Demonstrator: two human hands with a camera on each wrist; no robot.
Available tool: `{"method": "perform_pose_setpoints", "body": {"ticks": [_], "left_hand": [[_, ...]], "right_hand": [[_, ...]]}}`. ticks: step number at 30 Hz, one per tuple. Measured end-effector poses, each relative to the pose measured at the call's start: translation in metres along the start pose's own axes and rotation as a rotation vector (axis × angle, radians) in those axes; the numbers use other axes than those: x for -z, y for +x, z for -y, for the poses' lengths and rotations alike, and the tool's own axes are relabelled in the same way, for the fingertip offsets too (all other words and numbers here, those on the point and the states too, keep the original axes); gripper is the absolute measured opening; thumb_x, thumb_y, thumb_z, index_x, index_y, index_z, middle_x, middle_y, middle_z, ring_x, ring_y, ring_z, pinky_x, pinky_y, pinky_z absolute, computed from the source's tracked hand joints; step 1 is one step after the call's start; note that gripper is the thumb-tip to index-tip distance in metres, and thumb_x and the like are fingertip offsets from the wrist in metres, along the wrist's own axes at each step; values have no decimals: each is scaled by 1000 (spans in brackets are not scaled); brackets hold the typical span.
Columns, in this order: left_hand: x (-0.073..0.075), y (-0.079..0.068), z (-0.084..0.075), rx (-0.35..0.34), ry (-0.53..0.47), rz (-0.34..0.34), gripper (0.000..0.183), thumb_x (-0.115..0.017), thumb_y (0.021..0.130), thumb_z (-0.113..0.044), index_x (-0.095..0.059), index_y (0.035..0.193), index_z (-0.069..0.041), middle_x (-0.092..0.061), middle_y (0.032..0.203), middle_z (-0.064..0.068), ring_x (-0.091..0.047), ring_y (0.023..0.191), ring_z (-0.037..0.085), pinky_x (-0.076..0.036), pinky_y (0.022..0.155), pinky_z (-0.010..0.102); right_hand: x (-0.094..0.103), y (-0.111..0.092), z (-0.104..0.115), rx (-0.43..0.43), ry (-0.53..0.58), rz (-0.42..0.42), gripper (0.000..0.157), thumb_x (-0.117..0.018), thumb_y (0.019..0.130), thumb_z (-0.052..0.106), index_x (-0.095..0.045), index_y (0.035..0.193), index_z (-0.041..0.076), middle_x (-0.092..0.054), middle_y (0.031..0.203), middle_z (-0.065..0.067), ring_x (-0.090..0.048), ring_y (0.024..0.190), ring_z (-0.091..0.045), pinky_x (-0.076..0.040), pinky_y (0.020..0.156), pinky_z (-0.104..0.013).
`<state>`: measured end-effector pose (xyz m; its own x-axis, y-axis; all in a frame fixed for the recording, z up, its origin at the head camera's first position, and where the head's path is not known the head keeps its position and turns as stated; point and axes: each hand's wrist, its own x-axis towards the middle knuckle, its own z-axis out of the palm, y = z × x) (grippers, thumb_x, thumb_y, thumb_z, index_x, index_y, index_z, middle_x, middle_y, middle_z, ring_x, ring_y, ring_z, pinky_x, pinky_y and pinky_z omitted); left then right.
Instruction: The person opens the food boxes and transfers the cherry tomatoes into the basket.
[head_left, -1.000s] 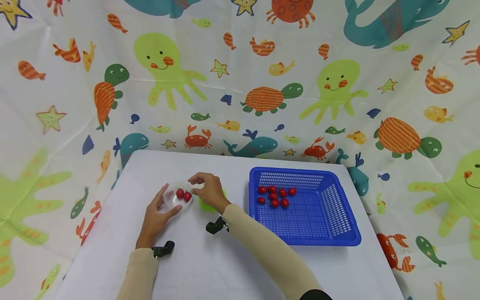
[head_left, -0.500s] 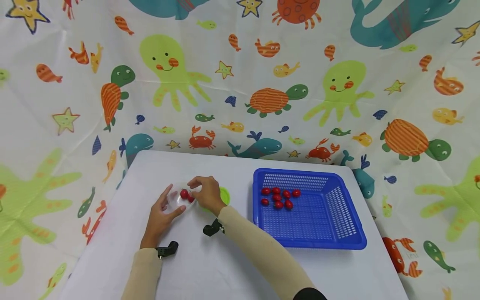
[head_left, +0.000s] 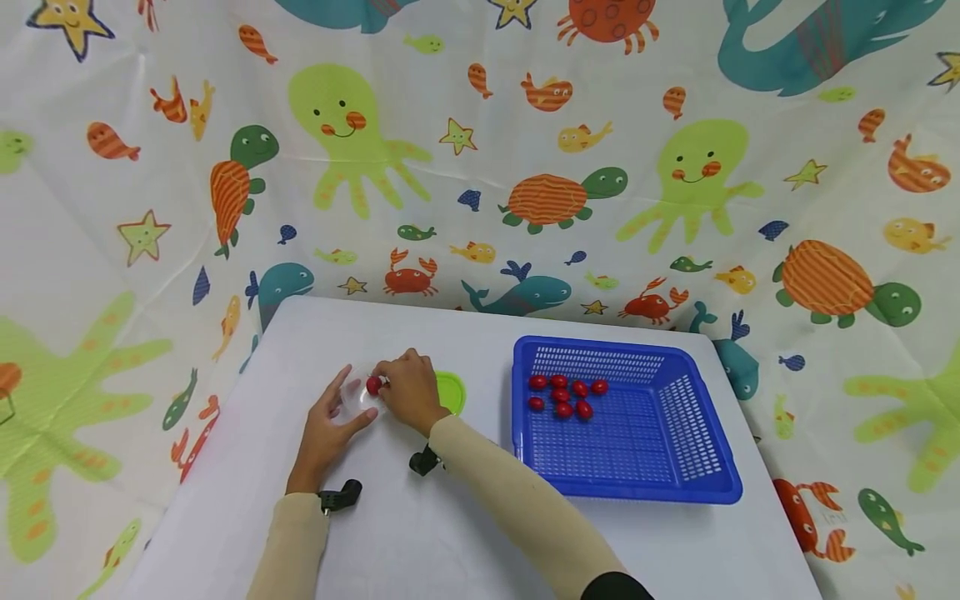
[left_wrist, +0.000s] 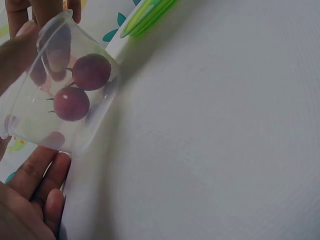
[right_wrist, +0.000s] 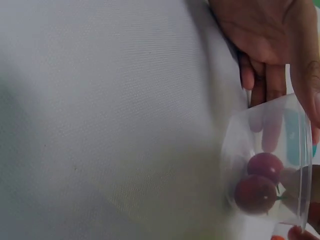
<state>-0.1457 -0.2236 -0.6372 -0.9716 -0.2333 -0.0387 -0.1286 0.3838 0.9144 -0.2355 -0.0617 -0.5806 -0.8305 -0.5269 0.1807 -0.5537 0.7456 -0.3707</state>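
A clear plastic cup [left_wrist: 30, 100] stands on the white table, held by my left hand [head_left: 330, 421] with thumb and fingers round its side. Two red cherry tomatoes [left_wrist: 91, 71] with green stalks lie in the bottom of it. My right hand [head_left: 408, 387] comes over the rim, and its fingers [left_wrist: 57, 47] dip inside, fingertips right by the stalks. In the head view one tomato [head_left: 373, 385] shows at those fingertips; the other is hidden behind the hand. In the right wrist view the left hand [right_wrist: 260, 40] is behind the cup [right_wrist: 232, 150].
A green round lid [head_left: 452, 392] lies just right of the cup, partly behind the right hand. Farther right stands a blue perforated basket [head_left: 637, 492] with several red tomatoes [head_left: 561, 395] at its left side. A sea-animal print curtain [head_left: 480, 200] hangs behind the table.
My right hand has moved left and deeper into the cup, now covering one tomato there. More of the green lid shows. The head view has shifted slightly; the left hand keeps its hold.
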Motion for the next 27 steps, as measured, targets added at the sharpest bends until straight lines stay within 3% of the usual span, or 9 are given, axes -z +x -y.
{"method": "perform_pose_setpoints", "body": {"ticks": [8,17,27], "left_hand": [[-1,0,-1,6,2,-3,94,-83,93,-42,-28,168,-41,-45,169,11,-33,159,46,-31,127,67],[0,1,-2,-2,3,1,95,-83,93,-41,-28,170,-33,-46,167,13,-32,159,47,-30,126,70],[-1,1,1,1,8,-4,94,-83,91,-45,-28,168,-41,-42,170,11,-33,159,46,-30,127,68]], "right_hand": [[-1,1,2,-18,-6,-41,17,-81,96,24,-82,112,28,-80,99,11,-55,92,-10,-49,87,-24],[-1,1,7,-15,56,-101,22,-84,94,27,-81,116,30,-80,113,10,-61,106,-11,-50,101,-30],[0,2,17,24,49,-6,28,-83,95,25,-78,123,26,-80,120,9,-72,115,-8,-47,109,-37]]}}
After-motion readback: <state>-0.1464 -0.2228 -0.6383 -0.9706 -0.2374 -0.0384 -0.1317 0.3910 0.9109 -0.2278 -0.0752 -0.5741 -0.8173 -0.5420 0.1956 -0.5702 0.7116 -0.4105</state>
